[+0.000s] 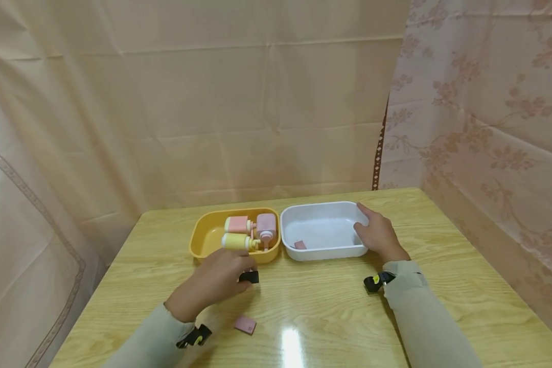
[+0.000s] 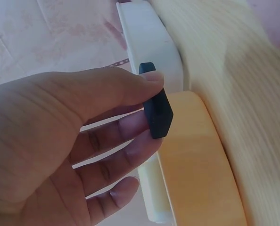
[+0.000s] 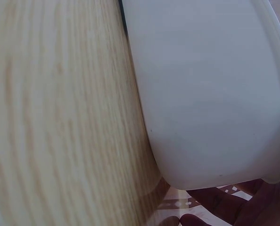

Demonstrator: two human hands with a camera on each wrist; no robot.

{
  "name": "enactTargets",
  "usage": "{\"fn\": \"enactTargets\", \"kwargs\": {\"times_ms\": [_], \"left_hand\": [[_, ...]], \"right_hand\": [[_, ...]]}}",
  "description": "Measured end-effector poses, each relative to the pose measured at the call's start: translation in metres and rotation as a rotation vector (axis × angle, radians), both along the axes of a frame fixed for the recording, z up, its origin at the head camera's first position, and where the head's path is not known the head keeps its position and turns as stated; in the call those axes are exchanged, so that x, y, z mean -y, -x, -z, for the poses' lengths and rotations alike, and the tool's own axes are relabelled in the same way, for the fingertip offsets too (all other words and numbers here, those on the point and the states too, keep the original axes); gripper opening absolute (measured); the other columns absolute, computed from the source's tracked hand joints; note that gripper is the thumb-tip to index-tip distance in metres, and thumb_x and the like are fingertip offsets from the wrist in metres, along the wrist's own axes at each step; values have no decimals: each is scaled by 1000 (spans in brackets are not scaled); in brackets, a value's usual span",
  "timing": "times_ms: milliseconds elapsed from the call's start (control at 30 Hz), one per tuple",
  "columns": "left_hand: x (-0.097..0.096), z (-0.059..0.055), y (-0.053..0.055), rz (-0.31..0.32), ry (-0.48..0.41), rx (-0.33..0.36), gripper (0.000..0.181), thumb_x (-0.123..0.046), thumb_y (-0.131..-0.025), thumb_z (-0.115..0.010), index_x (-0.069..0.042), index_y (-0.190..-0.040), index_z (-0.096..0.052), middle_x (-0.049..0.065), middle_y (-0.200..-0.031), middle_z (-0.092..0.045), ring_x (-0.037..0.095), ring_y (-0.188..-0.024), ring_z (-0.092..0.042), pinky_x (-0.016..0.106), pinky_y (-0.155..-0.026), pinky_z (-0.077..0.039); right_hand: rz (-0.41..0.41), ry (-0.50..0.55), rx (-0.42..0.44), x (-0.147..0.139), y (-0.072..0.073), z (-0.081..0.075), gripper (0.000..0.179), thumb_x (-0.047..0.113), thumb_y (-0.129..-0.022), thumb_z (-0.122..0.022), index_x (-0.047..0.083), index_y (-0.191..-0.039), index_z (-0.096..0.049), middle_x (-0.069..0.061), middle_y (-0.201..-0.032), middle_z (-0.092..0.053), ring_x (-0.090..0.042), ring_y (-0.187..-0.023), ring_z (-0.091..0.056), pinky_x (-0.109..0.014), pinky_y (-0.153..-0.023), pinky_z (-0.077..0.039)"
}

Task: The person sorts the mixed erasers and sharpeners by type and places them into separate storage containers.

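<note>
My left hand [image 1: 213, 278] pinches a small black rectangular block [image 2: 159, 113] between thumb and fingertips, just in front of the yellow tub [image 1: 201, 240]. At its right end, the white tub [image 1: 324, 254] is gripped by my right hand [image 1: 381, 236], with the thumb over the rim and fingers around the outside. A small pink block [image 1: 300, 245] lies inside the white tub near its front left corner. Another flat pink block [image 1: 245, 324] rests on the table below my left hand.
The yellow tub holds a yellow pump bottle [image 1: 235, 241], a pink pump bottle [image 1: 236, 224] and a mauve pump bottle [image 1: 266, 225], all lying down. Both tubs stand side by side on the wood-grain table [image 1: 326, 312]. Curtains [image 1: 257, 112] hang behind.
</note>
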State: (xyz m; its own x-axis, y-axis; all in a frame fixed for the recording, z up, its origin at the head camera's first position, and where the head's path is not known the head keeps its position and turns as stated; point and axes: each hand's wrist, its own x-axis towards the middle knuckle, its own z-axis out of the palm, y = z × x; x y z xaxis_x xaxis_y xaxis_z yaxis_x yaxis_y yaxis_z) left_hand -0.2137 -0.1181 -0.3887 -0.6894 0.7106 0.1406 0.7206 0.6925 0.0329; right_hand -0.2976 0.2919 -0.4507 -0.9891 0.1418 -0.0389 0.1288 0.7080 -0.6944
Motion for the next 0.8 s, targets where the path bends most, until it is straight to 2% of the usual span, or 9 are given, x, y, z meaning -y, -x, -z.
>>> {"fn": "enactTargets", "kwargs": {"times_ms": [200,467,633,800], "left_hand": [[-12,-6,6,-2,-11,9,21,-25,-82,-88,-22,-100,-78,-8,-94,-70,8,-76,-59,28,-68,-51],[-25,-9,19,5,-4,-19,20,-25,-82,-88,-23,-99,-77,-8,-97,-69,9,-73,-57,26,-64,-48],[-33,-11,26,5,9,-26,25,-27,-83,-89,-22,-104,-76,-7,-100,-70,10,-78,-58,28,-68,-52],[-41,-12,35,1,6,-20,22,-28,-83,-88,-22,-101,-76,-7,-94,-68,10,-77,-57,27,-70,-52]], "right_hand": [[-1,-21,-16,-1,0,1,69,24,-103,-52,20,-166,-23,-24,-166,-30,-46,-148,-38,-64,-115,-38],[-5,-16,-19,-2,1,1,69,24,-103,-52,20,-166,-23,-24,-166,-30,-47,-149,-37,-65,-115,-36],[-7,-20,-28,-1,1,2,69,23,-103,-52,20,-166,-23,-24,-166,-30,-47,-148,-37,-65,-115,-36],[-5,-18,-28,-1,1,2,69,23,-103,-52,20,-166,-23,-24,-166,-30,-47,-149,-37,-66,-116,-34]]}}
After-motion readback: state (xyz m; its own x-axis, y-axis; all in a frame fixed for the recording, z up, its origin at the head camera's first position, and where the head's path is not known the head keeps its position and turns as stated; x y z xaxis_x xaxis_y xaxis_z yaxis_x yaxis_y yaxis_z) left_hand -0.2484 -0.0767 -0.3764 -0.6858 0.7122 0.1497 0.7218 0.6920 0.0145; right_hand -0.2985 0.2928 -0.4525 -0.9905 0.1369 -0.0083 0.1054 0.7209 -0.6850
